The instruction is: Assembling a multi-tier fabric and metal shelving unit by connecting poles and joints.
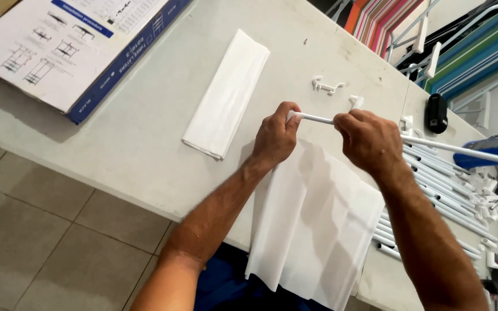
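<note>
My left hand (pixel 276 137) is closed around the end of a thin white rod (pixel 317 118). My right hand (pixel 369 140) grips the same rod a little further along; the rod runs on to the right past a blue tool (pixel 494 148). Under both hands a white pleated sheet (pixel 312 224) lies on the table and hangs over its near edge. A small white plastic piece (pixel 355 102) shows just above my right hand.
A folded white sheet (pixel 227 92) lies on the grey table (pixel 145 132). A printed cardboard box (pixel 70 49) sits far left. Several white tubes (pixel 445 201) are piled right, with a white clip (pixel 326 87), a black device (pixel 436 113) and coloured racks (pixel 468 52).
</note>
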